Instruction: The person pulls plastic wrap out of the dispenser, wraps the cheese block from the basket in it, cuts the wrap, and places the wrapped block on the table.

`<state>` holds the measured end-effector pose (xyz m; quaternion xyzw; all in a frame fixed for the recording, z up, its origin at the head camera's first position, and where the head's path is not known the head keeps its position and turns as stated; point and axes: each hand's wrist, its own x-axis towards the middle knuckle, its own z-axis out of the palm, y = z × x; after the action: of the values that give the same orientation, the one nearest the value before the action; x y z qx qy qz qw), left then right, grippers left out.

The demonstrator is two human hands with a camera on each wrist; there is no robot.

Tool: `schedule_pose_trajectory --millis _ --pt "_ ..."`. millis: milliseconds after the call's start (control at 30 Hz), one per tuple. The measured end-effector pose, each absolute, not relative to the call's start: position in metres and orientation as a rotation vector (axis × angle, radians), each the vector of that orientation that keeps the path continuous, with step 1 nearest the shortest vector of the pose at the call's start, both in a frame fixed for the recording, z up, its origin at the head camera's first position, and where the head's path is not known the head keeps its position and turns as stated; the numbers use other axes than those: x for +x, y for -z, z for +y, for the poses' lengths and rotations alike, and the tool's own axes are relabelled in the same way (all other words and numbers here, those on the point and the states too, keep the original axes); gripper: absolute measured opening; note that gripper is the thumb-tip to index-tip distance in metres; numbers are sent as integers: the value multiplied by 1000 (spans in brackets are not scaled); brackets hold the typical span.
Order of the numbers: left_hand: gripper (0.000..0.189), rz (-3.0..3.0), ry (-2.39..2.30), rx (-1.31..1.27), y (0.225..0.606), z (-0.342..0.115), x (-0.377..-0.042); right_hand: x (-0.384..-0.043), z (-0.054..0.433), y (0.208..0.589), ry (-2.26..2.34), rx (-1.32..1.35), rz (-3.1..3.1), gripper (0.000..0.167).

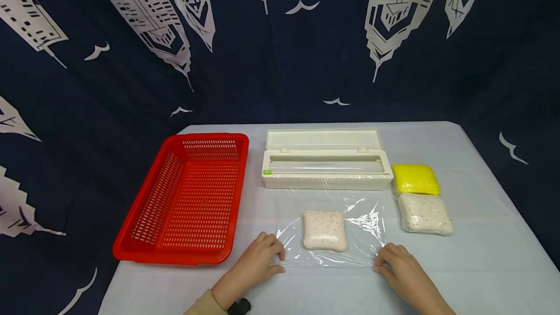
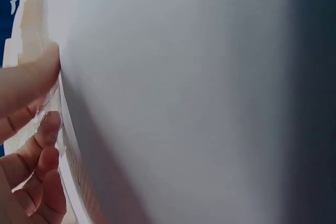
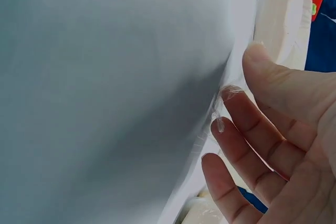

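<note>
A cream, pillow-shaped block with brown specks lies on a sheet of clear plastic wrap spread flat on the table. The sheet runs forward from the front of a white wrap dispenser, whose lid stands raised. At the near left corner of the sheet, my left hand pinches the film between thumb and fingers. My right hand holds the near right corner. In the right wrist view, film clings to the fingertips of that hand, its other fingers spread.
A red perforated basket stands to the left. Right of the dispenser lie a yellow block and another speckled block, both shiny with wrap. A white cloth covers the table; a dark blue printed curtain hangs behind.
</note>
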<state>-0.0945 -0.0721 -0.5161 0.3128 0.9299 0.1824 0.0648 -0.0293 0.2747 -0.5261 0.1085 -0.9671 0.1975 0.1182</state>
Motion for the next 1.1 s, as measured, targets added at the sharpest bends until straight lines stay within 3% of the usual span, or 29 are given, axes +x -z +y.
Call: schedule_pose_trajectory --millis 467,733,1100 --pt "20 2994 -582 1113 517 -77 -90 -31 276 516 -644 346 -2693 36" --pt "17 2983 -714 963 513 -73 -101 -45 274 507 -761 135 -2886 21" --pt "14 2918 -823 719 513 -64 -111 -66 269 507 -763 167 -2970 14"
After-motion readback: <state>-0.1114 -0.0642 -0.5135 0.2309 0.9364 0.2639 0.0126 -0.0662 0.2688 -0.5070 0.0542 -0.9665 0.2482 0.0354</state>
